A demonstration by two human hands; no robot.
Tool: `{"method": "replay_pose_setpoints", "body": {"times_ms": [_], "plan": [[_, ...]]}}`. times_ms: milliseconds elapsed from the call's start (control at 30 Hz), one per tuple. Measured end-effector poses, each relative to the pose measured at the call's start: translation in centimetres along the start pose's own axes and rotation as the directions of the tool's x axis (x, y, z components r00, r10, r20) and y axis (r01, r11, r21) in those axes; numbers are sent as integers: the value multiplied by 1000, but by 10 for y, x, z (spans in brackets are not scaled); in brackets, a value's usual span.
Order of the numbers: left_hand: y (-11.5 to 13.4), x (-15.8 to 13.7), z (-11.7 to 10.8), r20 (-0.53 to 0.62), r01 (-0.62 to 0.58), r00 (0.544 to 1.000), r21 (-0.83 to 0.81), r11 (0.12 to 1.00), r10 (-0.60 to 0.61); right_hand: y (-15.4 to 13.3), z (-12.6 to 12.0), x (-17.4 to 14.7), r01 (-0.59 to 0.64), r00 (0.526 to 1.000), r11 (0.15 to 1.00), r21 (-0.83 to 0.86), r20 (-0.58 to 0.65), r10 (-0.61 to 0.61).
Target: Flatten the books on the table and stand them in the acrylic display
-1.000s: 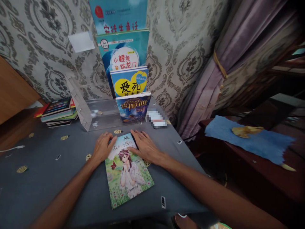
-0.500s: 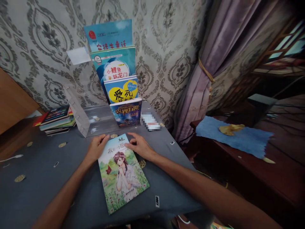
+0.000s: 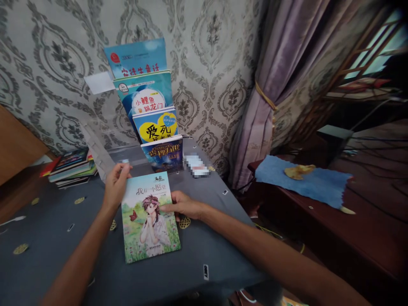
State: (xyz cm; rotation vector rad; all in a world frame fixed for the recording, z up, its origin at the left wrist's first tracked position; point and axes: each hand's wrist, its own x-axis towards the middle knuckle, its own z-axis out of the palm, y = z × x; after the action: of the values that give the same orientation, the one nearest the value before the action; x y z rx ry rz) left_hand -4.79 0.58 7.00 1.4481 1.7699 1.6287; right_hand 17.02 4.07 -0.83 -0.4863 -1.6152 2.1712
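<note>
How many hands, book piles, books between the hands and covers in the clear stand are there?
Hands (left hand, right hand): 2
Book pile: 1
Book between the hands: 1
Covers showing in the clear stand: 4
Total: 8

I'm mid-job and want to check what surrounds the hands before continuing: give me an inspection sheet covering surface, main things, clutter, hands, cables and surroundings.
Surface: grey tablecloth with small printed patches.
Main things: illustrated book between the hands; clear rack beyond it, with displayed books in stepped rows.
Clutter: stacked books left of the rack; pixelated item right of it.
Hands: right hand grips the book's right edge, thumb on the cover; left hand at its upper left corner, grip unclear.
Cables: thin yellow line beyond the table's right edge, probably a cable.
Surroundings: patterned wall, tied mauve curtain, blue cloth on a dark red bench.
</note>
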Motion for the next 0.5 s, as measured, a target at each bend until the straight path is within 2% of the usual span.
{"method": "replay_pose_setpoints", "body": {"times_ms": [67, 133, 200, 267, 367, 500], "plan": [[-12, -7, 6, 26, 166, 986, -211, 963, -164, 1, -1, 1, 16, 999, 1000, 26, -48, -14], [-25, -19, 12, 116, 330, 944, -367, 870, -309, 2, -3, 2, 30, 996, 997, 65, -88, -24], [-35, -31, 18, 230, 496, 868, -428, 756, -440, 1, -6, 2, 39, 992, 992, 124, -125, -23], [-41, -41, 22, 305, 605, 796, -443, 661, -524, 0, -9, 3, 30, 988, 983, 183, -153, -2], [-43, -48, 24, 356, 666, 745, -460, 588, -565, -1, -12, 2, -14, 987, 975, 221, -151, 49], [-43, -46, 26, 395, 679, 732, -485, 551, -555, -2, -15, 1, -33, 988, 969, 246, -139, 69]]}}
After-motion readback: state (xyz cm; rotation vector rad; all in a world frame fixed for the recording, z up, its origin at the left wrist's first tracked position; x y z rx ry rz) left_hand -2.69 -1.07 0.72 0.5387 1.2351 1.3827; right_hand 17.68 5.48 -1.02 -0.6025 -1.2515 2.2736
